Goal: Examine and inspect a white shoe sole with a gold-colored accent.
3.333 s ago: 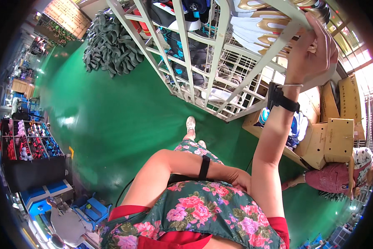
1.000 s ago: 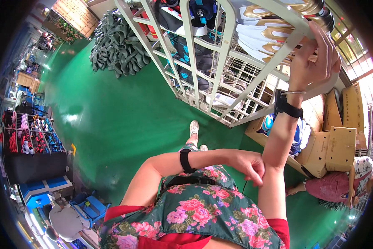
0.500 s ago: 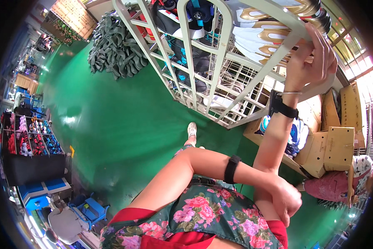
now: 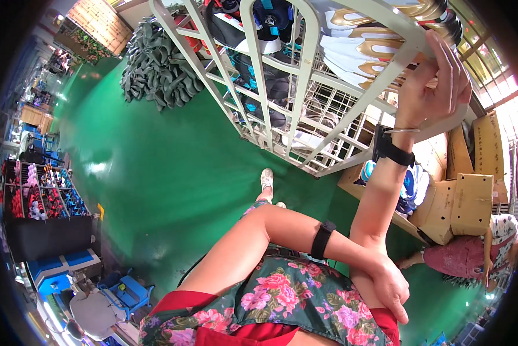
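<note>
The left grip (image 4: pixel 390 288) lies across the person's own right arm near the elbow, fingers loosely bent and holding no object; how firmly they press, one cannot tell. Beyond it the right grip (image 4: pixel 435 86), at the end of the outstretched right arm, rests at the upper corner of a pale metal rack (image 4: pixel 310 55). Its fingers are bent and close together, but whether they clasp the rail cannot be told. The rack stands ahead and to the right, its long posts dropping from that corner toward the floor (image 4: pixel 149 173); the right arm is plainly the nearer one. White-and-gold shoes (image 4: pixel 345 49) sit just inside the same corner, dark shoes (image 4: pixel 227 26) toward the rack's left side. Cardboard boxes (image 4: pixel 471 205) crowd the rack's right side, with another person (image 4: pixel 455 256) beside them. Off its left edge, open floor spreads wide, reaching a heap of dark grey pieces (image 4: pixel 161 69) farther off.
</note>
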A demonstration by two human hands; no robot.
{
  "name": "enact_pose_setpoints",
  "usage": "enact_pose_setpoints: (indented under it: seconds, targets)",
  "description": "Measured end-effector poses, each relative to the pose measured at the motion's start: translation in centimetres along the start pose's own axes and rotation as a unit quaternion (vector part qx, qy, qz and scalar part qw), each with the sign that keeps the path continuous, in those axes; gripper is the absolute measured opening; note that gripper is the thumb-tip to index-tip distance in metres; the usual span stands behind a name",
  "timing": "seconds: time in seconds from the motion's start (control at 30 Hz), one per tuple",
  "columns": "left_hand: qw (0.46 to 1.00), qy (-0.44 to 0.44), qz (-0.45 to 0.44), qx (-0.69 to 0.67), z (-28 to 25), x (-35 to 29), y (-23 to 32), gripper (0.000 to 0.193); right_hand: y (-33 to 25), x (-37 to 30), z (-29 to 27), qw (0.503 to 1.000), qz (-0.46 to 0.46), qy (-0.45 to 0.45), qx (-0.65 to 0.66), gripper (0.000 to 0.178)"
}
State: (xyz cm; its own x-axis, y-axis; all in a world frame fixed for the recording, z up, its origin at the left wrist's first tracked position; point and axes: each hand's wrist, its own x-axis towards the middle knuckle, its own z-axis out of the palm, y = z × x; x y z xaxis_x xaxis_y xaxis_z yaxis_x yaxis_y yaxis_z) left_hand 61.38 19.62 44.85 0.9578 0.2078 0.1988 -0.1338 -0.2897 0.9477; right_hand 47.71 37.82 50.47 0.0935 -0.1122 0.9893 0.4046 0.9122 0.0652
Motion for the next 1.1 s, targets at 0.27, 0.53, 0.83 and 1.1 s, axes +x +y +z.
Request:
enact_pose_setpoints:
  seconds: [0.27,0.53,0.83,1.1]
  targets:
    - [0.979,0.155,-0.004,0.128,1.2,-0.8,-0.3,0.058,0.2,0.1,-0.1,1.000,-0.009,-0.010,-0.018,0.033]
    - [0.943,0.263,0.051,0.199,2.6,-1.1,-1.0,0.054,-0.4,0.3,-0.3,0.999,-0.017,-0.014,-0.040,0.037]
    - [0.901,0.367,0.103,0.209,3.4,-1.1,-1.5,0.043,0.0,0.3,-0.3,1.000,-0.020,-0.004,-0.006,0.032]
    - [0.872,0.441,0.112,0.182,3.1,-1.3,-2.1,0.033,0.1,0.2,-0.4,1.000,-0.016,-0.017,-0.009,0.033]
